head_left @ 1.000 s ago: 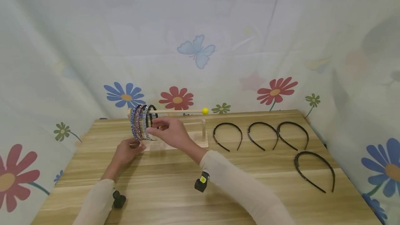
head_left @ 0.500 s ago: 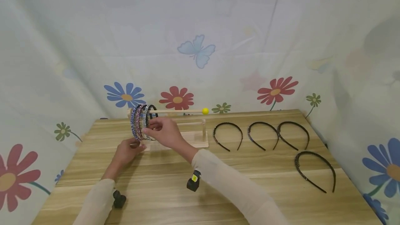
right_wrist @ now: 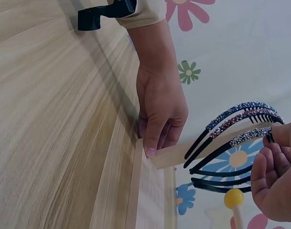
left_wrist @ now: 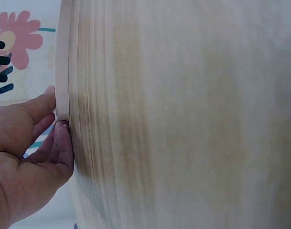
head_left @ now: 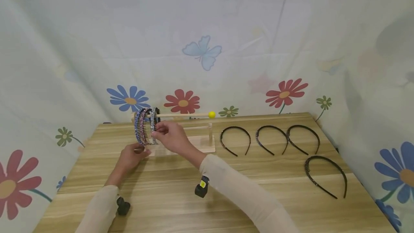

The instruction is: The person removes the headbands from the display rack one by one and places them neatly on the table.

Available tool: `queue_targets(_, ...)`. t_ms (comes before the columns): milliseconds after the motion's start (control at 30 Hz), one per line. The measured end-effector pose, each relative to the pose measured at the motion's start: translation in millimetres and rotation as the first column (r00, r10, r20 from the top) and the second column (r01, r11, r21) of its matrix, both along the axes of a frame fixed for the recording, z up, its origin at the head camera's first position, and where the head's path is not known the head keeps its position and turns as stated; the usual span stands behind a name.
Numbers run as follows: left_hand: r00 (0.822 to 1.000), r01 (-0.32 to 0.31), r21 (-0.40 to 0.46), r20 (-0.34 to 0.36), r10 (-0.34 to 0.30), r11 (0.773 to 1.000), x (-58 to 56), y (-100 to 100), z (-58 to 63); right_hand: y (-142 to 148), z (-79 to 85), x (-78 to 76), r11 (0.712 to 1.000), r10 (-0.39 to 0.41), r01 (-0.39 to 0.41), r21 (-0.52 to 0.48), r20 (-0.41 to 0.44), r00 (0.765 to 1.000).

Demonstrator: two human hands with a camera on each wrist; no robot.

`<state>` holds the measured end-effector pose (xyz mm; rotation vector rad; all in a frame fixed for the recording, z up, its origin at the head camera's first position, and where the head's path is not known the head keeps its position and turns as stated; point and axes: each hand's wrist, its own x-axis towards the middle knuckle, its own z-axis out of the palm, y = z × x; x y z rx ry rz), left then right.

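A wooden headband stand has an upper rod tipped with a yellow ball. Blue, pink and silver glittery headbands hang on the rod's left part. My right hand pinches the silver headband between thumb and fingers, a small gap from the pink one. In the right wrist view the headbands' dark toothed insides and tips show. My left hand pinches the front left corner of the stand's base between thumb and fingers.
To the stand's right lie several dark headbands: one alone, two side by side, and one nearer the front right. The wood-grain table backs onto a flowered curtain.
My right hand first shifted left from the headbands' right side to the silver headband. Now that headband sits slightly farther right, apart from the pink one. My left hand has stayed put.
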<state>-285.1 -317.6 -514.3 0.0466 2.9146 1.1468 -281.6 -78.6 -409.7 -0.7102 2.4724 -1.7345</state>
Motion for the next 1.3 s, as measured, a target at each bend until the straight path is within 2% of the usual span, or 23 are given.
queue_targets(600,1.000,-0.014,-0.030,0.021,0.015,0.999,0.6,-1.8,-0.9,41.2,5.4,-3.6,0.998,-0.010,0.014,0.068,-0.063,0.998)
queue_targets(833,0.999,-0.016,-0.029,0.027,0.017,0.999,-0.7,-2.5,-3.1,53.1,8.7,-3.9,0.998,-0.008,0.014,0.061,-0.084,0.996)
queue_targets(1300,1.000,-0.002,-0.027,-0.003,0.002,1.000,-1.9,-0.7,-5.8,73.6,30.2,-0.1,0.998,-0.017,0.025,0.052,-0.143,0.990)
